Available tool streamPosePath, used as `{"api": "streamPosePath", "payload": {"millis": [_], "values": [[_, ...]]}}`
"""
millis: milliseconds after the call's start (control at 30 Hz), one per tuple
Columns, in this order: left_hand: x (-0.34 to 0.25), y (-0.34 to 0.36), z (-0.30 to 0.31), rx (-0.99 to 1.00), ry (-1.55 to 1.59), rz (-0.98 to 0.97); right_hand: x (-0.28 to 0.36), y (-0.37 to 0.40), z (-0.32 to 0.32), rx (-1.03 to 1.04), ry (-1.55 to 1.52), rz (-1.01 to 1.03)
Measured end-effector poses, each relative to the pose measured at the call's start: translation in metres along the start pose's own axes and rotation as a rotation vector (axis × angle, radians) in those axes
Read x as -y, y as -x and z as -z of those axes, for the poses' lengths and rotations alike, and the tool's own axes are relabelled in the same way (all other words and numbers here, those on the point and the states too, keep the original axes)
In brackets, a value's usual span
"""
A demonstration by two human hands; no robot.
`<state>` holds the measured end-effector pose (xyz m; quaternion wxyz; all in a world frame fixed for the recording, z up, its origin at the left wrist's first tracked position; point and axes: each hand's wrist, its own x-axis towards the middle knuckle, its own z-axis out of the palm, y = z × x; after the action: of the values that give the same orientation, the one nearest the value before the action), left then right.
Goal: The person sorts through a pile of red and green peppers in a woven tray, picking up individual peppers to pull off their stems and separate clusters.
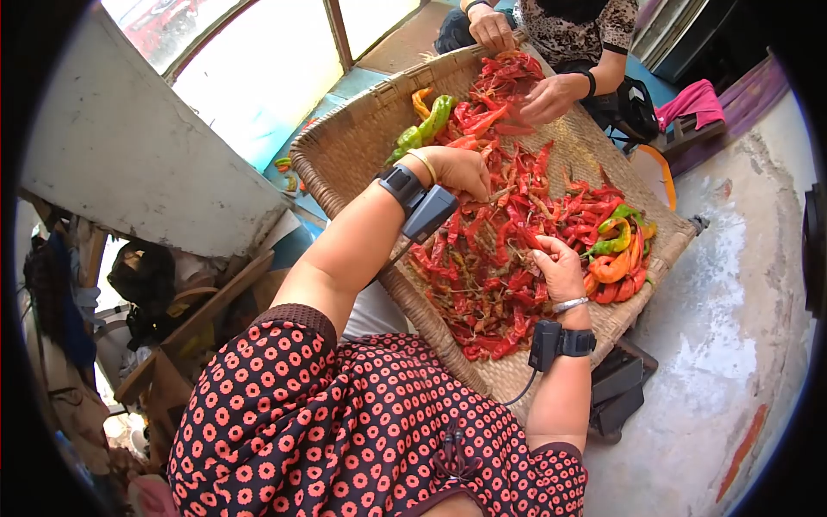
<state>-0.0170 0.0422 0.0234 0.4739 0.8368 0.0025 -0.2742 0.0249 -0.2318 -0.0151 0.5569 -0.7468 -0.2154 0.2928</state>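
Note:
A large woven basket tray (345, 151) holds a heap of red chili peppers (482, 276), with some green peppers (429, 125) at its far side and orange and green ones (616, 254) at the right. My left hand (461, 171) is curled down onto the red peppers in the middle of the tray, fingers closed around some of them. My right hand (558, 267) rests on the heap nearer me, pinching a red pepper. Both wrists carry black strapped devices.
Another person sits across the tray, with one hand (551, 96) in the peppers and the other hand (491, 28) on the rim. A pink cloth (693, 102) lies at the upper right. Wooden furniture (181, 327) stands at the left, concrete floor (732, 345) at the right.

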Motion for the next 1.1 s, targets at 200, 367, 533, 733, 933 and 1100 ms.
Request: {"api": "streamPosePath", "payload": {"millis": [200,367,533,733,933,1100], "values": [[-0.001,-0.008,-0.001,-0.315,0.173,-0.180,0.004,0.002,-0.003,-0.004,-0.014,-0.024],[0.006,-0.010,0.003,-0.531,-0.006,-0.120,-0.001,-0.001,-0.003,-0.004,0.017,-0.015],[-0.011,0.004,-0.025,-0.205,-0.754,0.191,-0.006,-0.002,-0.001,0.019,0.056,0.003],[-0.008,-0.010,-0.046,-0.175,-0.900,0.184,-0.018,-0.007,-0.001,0.033,0.069,0.001],[-0.003,-0.018,-0.048,-0.242,-1.023,0.055,-0.009,-0.003,-0.001,0.015,0.162,0.021],[-0.004,-0.015,-0.017,-0.088,-0.536,-0.177,-0.007,-0.002,-0.001,0.019,0.147,0.004]]}}
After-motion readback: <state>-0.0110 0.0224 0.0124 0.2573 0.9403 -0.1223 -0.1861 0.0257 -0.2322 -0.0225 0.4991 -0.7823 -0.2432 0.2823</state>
